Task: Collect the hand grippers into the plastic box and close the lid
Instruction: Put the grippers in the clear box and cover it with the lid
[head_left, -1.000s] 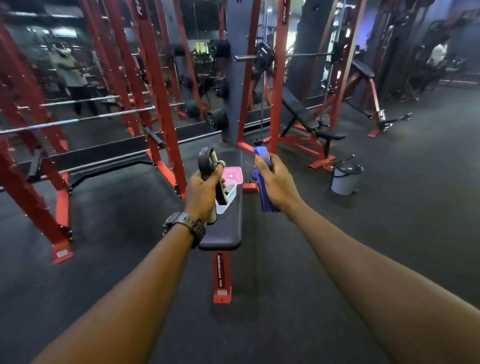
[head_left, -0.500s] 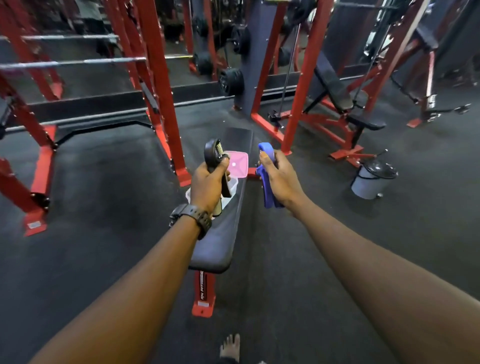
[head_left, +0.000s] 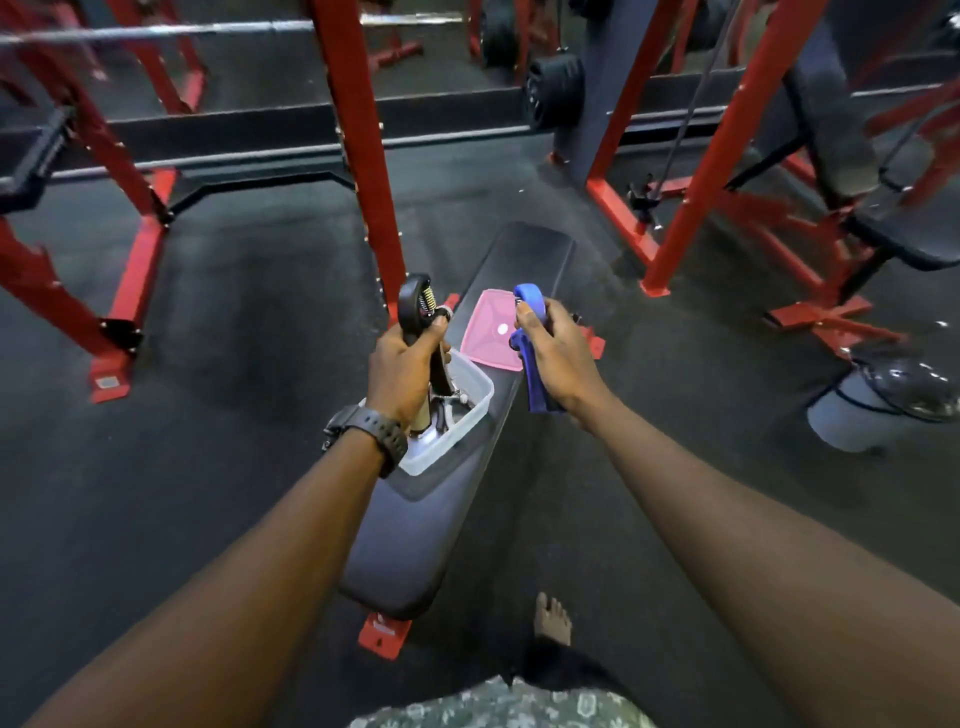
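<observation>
My left hand (head_left: 402, 371) grips a black hand gripper (head_left: 418, 312) with a metal spring, held upright right over the clear plastic box (head_left: 457, 434). The box stands open on the black padded bench (head_left: 415, 540) and holds at least one more gripper with metal parts. My right hand (head_left: 558, 353) grips a blue hand gripper (head_left: 532, 343), just right of the box and above the bench's right edge. The pink lid (head_left: 491, 330) lies flat on the bench behind the box, partly hidden by my right hand.
A red rack upright (head_left: 363, 150) stands just behind the bench's left side, with more red frames (head_left: 717, 145) to the right. A grey bin with a black liner (head_left: 883, 405) sits on the floor at right. My bare foot (head_left: 553, 618) is beside the bench.
I have stepped closer to the bench and the view has tilted down. Both hands, each with its gripper, have come down toward the box; the black gripper now hangs just over it.
</observation>
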